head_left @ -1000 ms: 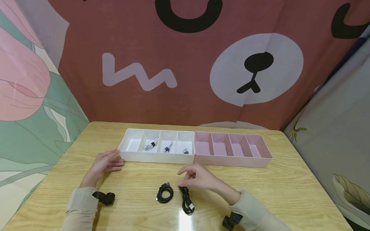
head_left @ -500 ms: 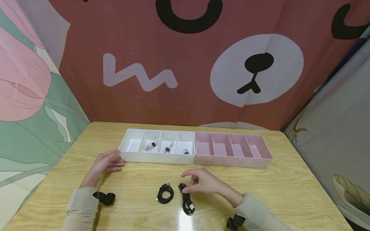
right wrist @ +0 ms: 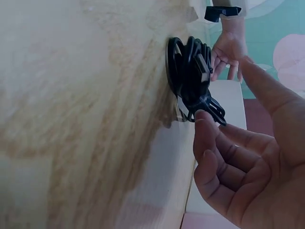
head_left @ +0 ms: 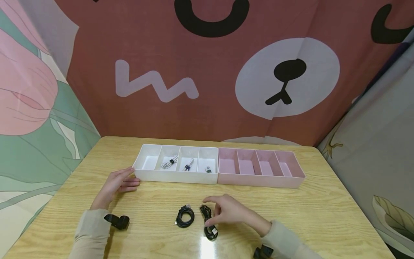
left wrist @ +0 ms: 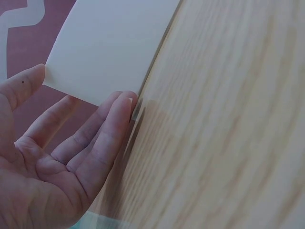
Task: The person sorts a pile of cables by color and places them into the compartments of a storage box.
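Two black cables [head_left: 185,225] [head_left: 207,213]: head, not left wrist | left grip [head_left: 116,184] straight-fingered | right grip [head_left: 229,210] unclosed

No legible text, label, brand, number or sign anywhere.

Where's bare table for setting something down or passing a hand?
Roomy: tabletop between pink tray, right sleeve and table's right edge. Narrower: between left hand and round black coil. Crowded: that coil and the longer black bundle beside it, with right hand close. Also white tray's left end, by left hand.
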`<state>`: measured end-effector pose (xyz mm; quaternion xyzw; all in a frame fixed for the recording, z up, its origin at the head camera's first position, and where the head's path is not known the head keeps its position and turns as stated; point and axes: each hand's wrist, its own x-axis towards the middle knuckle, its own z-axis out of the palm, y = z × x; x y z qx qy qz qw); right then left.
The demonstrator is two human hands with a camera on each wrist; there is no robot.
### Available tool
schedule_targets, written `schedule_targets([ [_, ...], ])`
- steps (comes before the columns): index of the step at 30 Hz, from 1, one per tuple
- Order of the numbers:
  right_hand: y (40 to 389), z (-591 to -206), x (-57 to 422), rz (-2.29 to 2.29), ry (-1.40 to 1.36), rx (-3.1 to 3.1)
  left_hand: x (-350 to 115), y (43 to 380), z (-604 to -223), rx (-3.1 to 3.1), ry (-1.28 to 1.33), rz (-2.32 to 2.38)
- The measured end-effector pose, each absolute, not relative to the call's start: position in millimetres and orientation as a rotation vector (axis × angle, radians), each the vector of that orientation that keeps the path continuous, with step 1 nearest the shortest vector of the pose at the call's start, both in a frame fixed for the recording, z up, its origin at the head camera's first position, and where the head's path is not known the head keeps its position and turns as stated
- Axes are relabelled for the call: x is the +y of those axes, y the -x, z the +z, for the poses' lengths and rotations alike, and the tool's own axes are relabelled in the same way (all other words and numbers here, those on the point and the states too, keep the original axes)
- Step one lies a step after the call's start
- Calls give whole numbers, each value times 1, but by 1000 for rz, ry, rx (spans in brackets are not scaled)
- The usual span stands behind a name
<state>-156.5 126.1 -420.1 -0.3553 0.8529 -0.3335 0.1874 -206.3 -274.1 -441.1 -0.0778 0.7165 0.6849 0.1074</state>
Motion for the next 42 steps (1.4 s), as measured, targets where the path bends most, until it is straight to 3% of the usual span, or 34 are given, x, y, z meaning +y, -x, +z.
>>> schedule_targets([
  [42,148,-435,110,-867,931,2583,-273,205,-439,2173,224,1965],
])
